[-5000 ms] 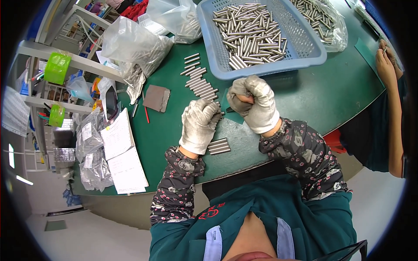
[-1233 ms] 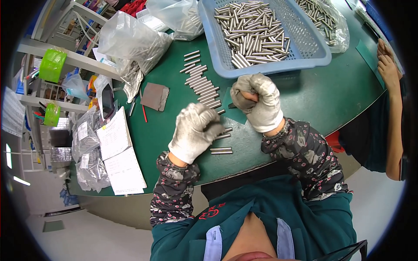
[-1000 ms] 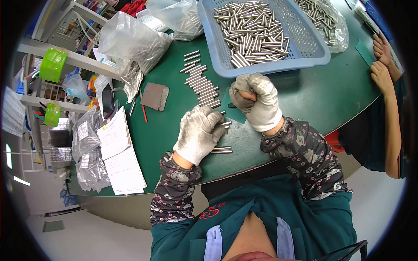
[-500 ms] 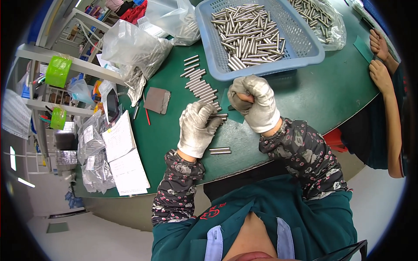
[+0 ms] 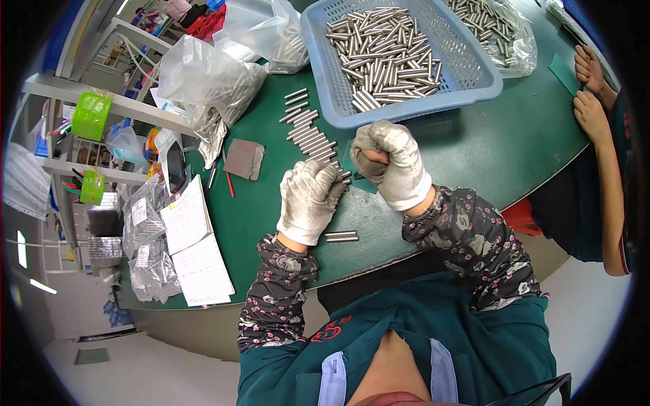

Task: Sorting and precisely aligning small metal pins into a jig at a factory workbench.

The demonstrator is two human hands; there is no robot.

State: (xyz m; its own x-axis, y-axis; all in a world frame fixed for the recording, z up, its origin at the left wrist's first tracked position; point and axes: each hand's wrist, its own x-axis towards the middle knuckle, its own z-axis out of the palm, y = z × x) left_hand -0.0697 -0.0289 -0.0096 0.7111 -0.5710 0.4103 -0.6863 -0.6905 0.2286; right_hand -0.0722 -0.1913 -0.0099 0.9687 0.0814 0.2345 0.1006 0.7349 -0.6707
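Observation:
My left hand [image 5: 308, 201], in a pale work glove, is curled over the near end of a staggered row of metal pins [image 5: 311, 139] on the green table. Pin ends [image 5: 347, 177] stick out beside its thumb, while the fingers cover the rest. My right hand [image 5: 391, 162], gloved as well, is closed in a fist just in front of the blue basket [image 5: 406, 116]. What lies inside that fist is hidden. A small green sheet [image 5: 364, 181] shows partly under it. Separate from the row, a few short pins [image 5: 342, 236] lie near the table's front edge.
Loose pins [image 5: 393, 57] fill part of the basket. Bags of pins [image 5: 213, 81] stand at the far left, near a brown square pad [image 5: 244, 160], a red pen [image 5: 229, 177] and paper sheets [image 5: 196, 250]. At right are another person's hands [image 5: 590, 101].
My left hand has shifted slightly, its fingers now covering more of the pins beneath it. My right fist has dropped a little toward me and stays closed.

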